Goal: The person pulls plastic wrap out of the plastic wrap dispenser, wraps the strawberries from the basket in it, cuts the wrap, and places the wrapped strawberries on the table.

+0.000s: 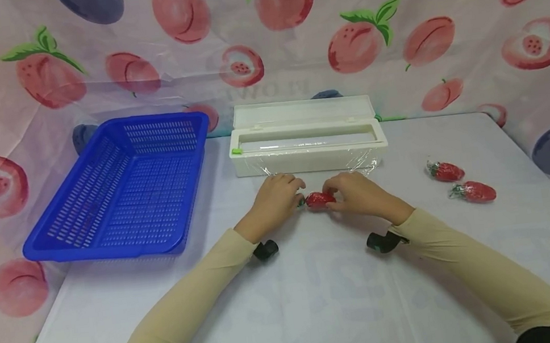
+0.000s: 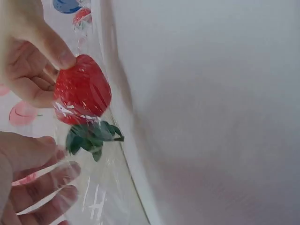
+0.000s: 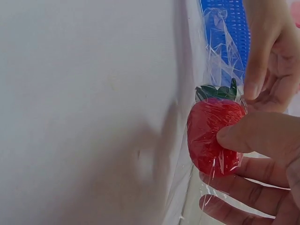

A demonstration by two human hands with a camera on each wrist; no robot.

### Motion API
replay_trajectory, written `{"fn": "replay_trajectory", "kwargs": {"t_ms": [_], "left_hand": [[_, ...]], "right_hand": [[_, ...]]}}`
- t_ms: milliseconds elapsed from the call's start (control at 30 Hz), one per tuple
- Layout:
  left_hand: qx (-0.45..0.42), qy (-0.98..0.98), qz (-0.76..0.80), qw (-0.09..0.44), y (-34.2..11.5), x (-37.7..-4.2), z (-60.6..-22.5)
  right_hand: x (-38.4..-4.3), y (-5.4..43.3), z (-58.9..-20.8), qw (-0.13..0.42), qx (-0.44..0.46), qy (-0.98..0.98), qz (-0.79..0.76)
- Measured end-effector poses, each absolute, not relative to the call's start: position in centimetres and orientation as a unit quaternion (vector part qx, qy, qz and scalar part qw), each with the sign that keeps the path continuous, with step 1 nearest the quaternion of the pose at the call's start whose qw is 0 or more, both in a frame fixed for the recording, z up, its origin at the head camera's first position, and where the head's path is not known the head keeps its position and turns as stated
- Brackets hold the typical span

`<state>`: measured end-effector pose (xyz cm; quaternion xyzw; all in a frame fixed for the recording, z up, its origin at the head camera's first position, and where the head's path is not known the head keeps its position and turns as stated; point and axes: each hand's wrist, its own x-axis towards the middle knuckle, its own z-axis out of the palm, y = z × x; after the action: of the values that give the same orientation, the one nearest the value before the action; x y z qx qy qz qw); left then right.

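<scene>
A red strawberry (image 2: 84, 89) with green leaves, covered in clear plastic film (image 3: 220, 51), is held between the thumb and fingers of my right hand (image 1: 360, 192). Its leafy end points toward my left hand (image 1: 278, 197). In the left wrist view, my left fingers (image 2: 44, 187) are spread and fairly straight, close beside the leaves and against the loose film. The film trails past the leaves there. Both hands are in front of a white film dispenser box (image 1: 309, 158) with its lid raised.
A blue plastic basket (image 1: 186, 205) stands on the left of the white table (image 1: 322, 303). Two more film-wrapped strawberries, one farther back (image 1: 446, 171) and one nearer (image 1: 475, 191), lie on the right. A fruit-print cloth (image 1: 291, 49) hangs behind.
</scene>
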<state>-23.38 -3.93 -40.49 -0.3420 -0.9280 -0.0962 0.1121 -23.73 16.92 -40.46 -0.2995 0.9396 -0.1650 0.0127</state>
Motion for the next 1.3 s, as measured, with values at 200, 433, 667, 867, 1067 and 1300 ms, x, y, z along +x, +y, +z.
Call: {"fn": "replay_trajectory", "kwargs": {"t_ms": [200,433,667,867,1067,1300], "left_hand": [[-0.387,-0.897,-0.103,0.188,-3.3,-22.9,-40.5],[-0.388,-0.906,-0.058,0.159,-2.6,-22.4,-40.8],[-0.369,-0.919,-0.052,0.131,-2.5,-22.7,-41.3],[-0.364,-0.923,-0.055,0.107,-2.1,-23.0,-41.2],[-0.366,-0.922,-0.071,0.103,-2.1,-23.2,-41.4],[-0.370,-0.920,-0.064,0.112,-2.2,-23.3,-41.5]], "right_hand": [[-23.7,17.0,-40.6,0.003,-0.311,0.935,-0.169],[-23.5,17.1,-40.3,-0.002,-0.303,0.938,-0.171],[-23.3,16.8,-39.9,0.005,-0.303,0.937,-0.174],[-23.4,16.9,-39.9,0.005,-0.305,0.936,-0.177],[-23.4,17.1,-39.8,0.014,-0.313,0.932,-0.183],[-23.5,17.4,-39.6,0.031,-0.311,0.929,-0.198]]}}
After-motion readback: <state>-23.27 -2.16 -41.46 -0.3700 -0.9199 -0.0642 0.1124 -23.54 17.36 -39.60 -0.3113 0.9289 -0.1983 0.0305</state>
